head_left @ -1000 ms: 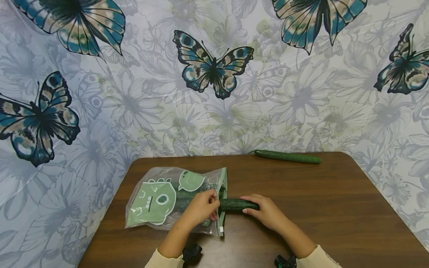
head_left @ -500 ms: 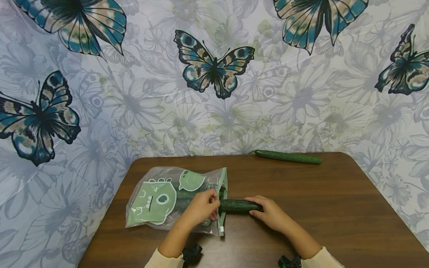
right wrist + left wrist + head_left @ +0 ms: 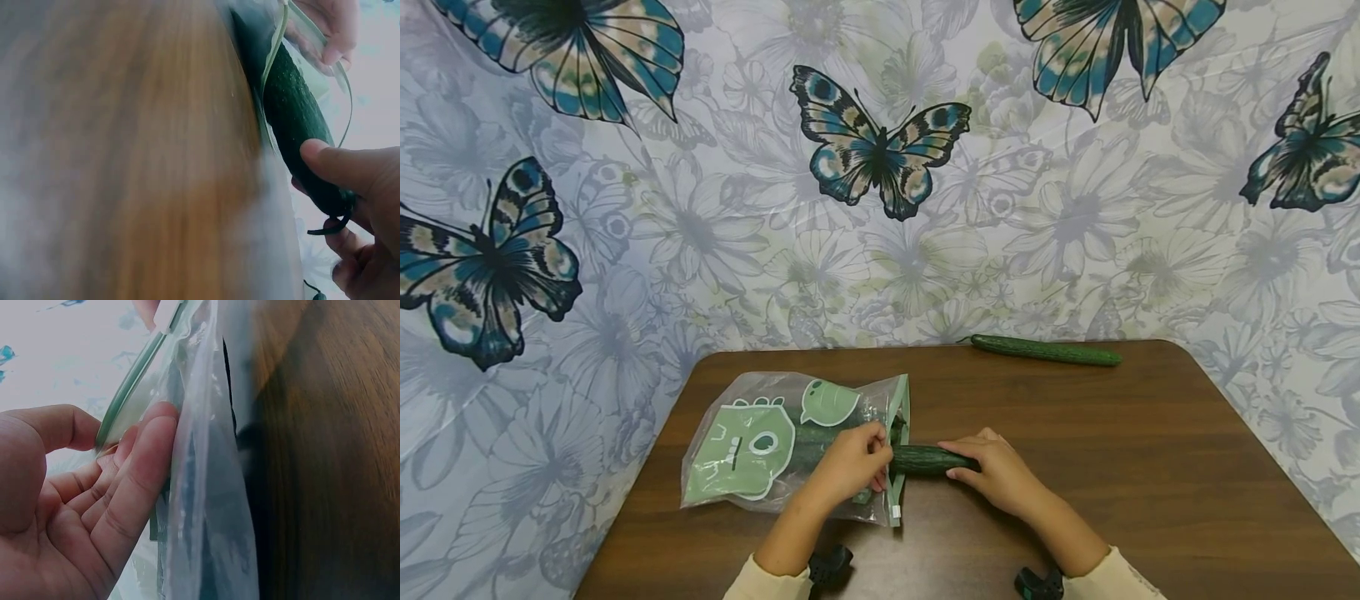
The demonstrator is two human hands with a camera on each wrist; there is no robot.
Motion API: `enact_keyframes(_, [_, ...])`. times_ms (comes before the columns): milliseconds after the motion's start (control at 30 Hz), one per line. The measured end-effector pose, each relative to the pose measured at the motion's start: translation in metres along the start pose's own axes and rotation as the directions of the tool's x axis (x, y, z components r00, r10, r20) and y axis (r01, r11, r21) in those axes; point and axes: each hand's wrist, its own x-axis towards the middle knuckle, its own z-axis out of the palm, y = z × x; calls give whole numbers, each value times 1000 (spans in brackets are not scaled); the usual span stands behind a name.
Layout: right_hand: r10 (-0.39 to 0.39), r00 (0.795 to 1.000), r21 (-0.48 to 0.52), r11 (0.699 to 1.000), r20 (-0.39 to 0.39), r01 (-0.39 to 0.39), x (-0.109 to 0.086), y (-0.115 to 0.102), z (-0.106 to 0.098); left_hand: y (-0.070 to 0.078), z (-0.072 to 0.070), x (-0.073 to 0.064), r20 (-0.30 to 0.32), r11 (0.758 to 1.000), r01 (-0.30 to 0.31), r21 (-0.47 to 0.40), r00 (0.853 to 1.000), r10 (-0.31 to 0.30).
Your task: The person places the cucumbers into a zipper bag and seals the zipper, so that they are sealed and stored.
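Note:
A clear zip bag (image 3: 835,483) with green cartoon prints lies on the left half of the table, its mouth facing right. Dark green cucumbers show through the plastic. My left hand (image 3: 848,462) pinches the bag's opening; in the left wrist view the thumb and fingers (image 3: 140,469) are at the green zip edge (image 3: 128,387). One cucumber (image 3: 928,459) sticks partway out of the mouth. My right hand (image 3: 1000,471) grips its outer end, and the right wrist view shows the thumb on top beside the curled stem (image 3: 328,230).
Another cucumber (image 3: 1045,350) lies at the back edge of the brown wooden table (image 3: 1097,442). A butterfly-print cloth (image 3: 880,275) hangs behind the table. The white zip slider (image 3: 895,513) sits at the near end of the bag's mouth.
My right hand drew the cucumber slightly right, then moved back left, so a little less of it shows outside the bag now. My left hand and the bag have stayed in place.

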Motion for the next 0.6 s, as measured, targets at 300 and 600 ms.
enact_keyframes(300, [-66,996,53,996,-59,69,14,-13,9,1,0,0,7,1000,-1,-9,1000,1])
enact_keyframes(600, [10,995,146,989,-98,5,26,-27,23,1,-1,0,9,1000,5,-14,1000,-4])
